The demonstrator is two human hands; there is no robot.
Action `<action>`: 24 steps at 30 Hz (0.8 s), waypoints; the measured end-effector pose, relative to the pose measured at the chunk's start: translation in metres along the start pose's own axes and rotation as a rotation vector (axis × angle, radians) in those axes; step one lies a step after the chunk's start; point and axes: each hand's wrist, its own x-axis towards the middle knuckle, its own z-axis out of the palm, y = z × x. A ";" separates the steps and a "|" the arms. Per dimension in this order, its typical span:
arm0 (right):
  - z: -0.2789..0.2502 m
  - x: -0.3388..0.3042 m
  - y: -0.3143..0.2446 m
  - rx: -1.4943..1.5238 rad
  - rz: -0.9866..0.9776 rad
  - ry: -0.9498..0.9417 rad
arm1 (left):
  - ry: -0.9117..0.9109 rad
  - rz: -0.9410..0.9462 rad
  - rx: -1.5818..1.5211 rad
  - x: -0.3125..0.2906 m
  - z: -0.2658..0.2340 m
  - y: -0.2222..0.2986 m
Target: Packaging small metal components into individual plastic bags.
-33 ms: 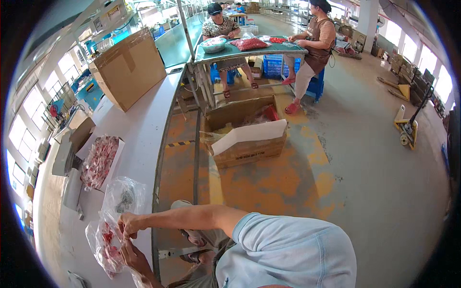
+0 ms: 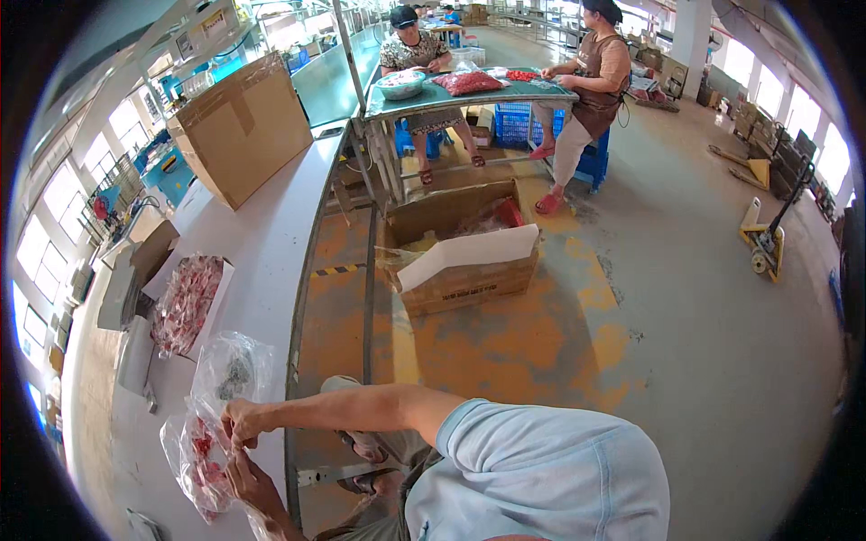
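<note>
At the near left, on the white table, my right hand (image 2: 245, 422) is closed with its fingertips pinched together. Just below it my left hand (image 2: 254, 485) is closed too, its fingertips close to the right ones. Whatever is pinched between them is too small to make out. Beside both hands lies a clear plastic bag with small red pieces (image 2: 206, 464). Another clear bag, holding small dark grey pieces (image 2: 236, 374), rests just beyond my right hand. Farther along is an open white box heaped with clear-wrapped red and white pieces (image 2: 189, 305).
A large closed carton (image 2: 239, 131) stands farther up the white table (image 2: 262, 257). On the floor to the right is an open carton (image 2: 469, 288). Two people sit at a green-topped table (image 2: 433, 101) with red pieces on it. A pallet jack (image 2: 765, 239) stands at far right.
</note>
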 end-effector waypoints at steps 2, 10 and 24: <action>0.000 0.002 0.000 -0.053 0.004 0.003 | 0.006 0.009 -0.010 0.001 0.000 -0.003; 0.002 0.003 0.008 -0.385 -0.279 0.102 | 0.010 -0.027 -0.094 0.004 -0.001 -0.006; 0.005 -0.015 -0.015 -0.290 -0.482 0.208 | 0.005 -0.088 -0.204 0.007 0.000 -0.010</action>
